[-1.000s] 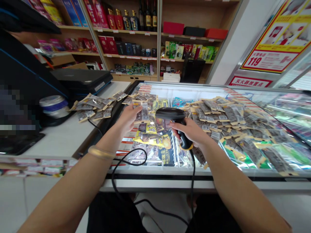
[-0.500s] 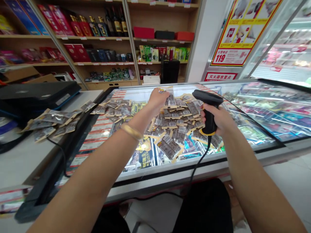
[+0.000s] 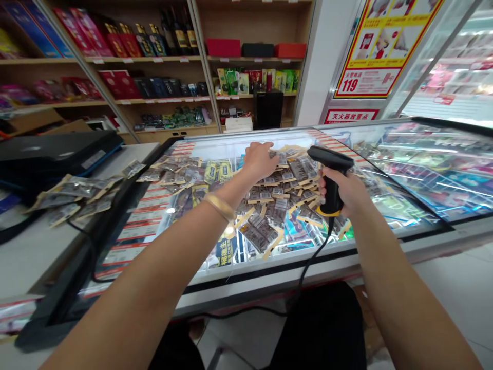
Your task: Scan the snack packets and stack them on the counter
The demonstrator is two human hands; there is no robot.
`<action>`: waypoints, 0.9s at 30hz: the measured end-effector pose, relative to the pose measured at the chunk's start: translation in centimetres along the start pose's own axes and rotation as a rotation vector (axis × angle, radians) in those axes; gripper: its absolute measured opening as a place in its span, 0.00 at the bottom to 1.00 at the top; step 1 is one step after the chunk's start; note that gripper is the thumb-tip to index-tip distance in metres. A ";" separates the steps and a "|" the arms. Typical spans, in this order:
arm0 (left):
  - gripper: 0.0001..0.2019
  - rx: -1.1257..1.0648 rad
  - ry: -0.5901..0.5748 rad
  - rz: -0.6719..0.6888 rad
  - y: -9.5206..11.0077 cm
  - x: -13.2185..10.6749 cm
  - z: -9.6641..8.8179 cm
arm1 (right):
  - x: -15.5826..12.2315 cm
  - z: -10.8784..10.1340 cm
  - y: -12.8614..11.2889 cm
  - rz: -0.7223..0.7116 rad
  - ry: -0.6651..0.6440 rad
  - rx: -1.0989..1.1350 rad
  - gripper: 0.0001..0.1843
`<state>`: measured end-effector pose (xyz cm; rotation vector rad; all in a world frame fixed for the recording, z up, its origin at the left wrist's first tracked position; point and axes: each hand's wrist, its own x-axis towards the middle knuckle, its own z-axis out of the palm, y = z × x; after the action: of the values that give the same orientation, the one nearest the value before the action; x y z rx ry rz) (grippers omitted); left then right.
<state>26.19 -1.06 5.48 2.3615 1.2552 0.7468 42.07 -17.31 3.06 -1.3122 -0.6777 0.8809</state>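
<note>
My right hand [image 3: 346,191] grips the black handle of a corded barcode scanner [image 3: 330,160], its head pointing left over the pile. My left hand [image 3: 259,160], a gold bangle on the wrist, reaches forward with its fingers curled down on the small clear snack packets [image 3: 275,198] heaped on the glass lid of a chest freezer [image 3: 246,264]. What the fingers hold cannot be made out. The packets have tan edges and barcode labels.
A second bunch of packets [image 3: 77,192] lies on the white counter [image 3: 26,257] at left, beside a black laptop-like device [image 3: 57,149]. Shelves of boxes and bottles [image 3: 154,46] fill the back wall. The scanner cable [image 3: 308,267] hangs over the freezer's front edge.
The view swung right from the counter to the freezer. My left hand went from holding a packet under the scanner to reaching far forward, then lowered onto the pile. The scanner stayed in my right hand.
</note>
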 end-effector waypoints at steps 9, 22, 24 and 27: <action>0.22 -0.040 0.177 -0.006 -9.8 -3.5 -6.2 | -2.1 8.2 -1.6 -0.027 -0.185 -0.022 0.19; 0.16 0.023 0.456 -0.456 -26.2 -11.8 -15.7 | -3.9 22.8 3.3 0.094 -0.629 -0.093 0.19; 0.18 0.034 0.391 -0.428 -25.9 -11.4 -14.7 | -4.0 23.4 4.3 0.104 -0.621 -0.093 0.18; 0.21 0.063 0.289 -0.290 -24.9 -10.1 -12.8 | -3.8 23.2 5.3 0.119 -0.596 -0.112 0.18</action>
<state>-2.37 4.80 -0.61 2.1031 1.7179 0.9866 19.79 -8.22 1.56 -1.1968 -1.1307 1.3695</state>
